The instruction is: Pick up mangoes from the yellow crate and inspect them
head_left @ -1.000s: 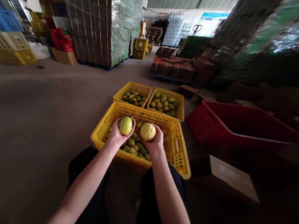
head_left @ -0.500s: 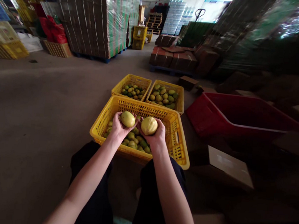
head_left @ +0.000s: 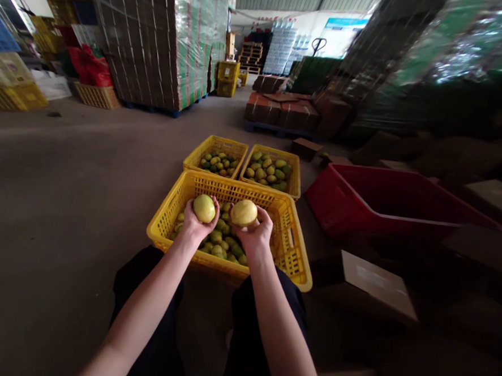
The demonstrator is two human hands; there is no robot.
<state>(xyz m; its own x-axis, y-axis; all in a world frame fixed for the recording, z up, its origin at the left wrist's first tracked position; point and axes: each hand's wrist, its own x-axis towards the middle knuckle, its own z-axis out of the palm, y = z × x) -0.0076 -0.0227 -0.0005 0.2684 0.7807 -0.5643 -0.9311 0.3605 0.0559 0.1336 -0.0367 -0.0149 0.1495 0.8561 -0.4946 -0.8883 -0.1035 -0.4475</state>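
My left hand (head_left: 200, 219) is cupped around a smooth, round yellow-green fruit (head_left: 204, 208), with the fingers curled at its right side. In my right hand (head_left: 254, 229) rests a paler yellow, oval fruit (head_left: 244, 213), gripped from below and the right. Both hands are side by side over a large yellow plastic crate (head_left: 301, 265) with slotted walls. Beneath them, many green and yellow fruits (head_left: 217, 238) lie loose in the crate; my hands and forearms hide some. The exact kind of fruit is unclear.
Two smaller yellow crates, a left one (head_left: 192, 157) and a right one (head_left: 294, 182), hold similar fruit beyond the large crate. At the right stand a red tub (head_left: 339, 207) and a cardboard box (head_left: 377, 281). Wrapped pallet stacks (head_left: 136, 45) rise behind.
The fruit in each hand has turned, and a different side shows. Both hands have shifted slightly left and lower in the picture, as has the whole scene, so the camera has tilted up.
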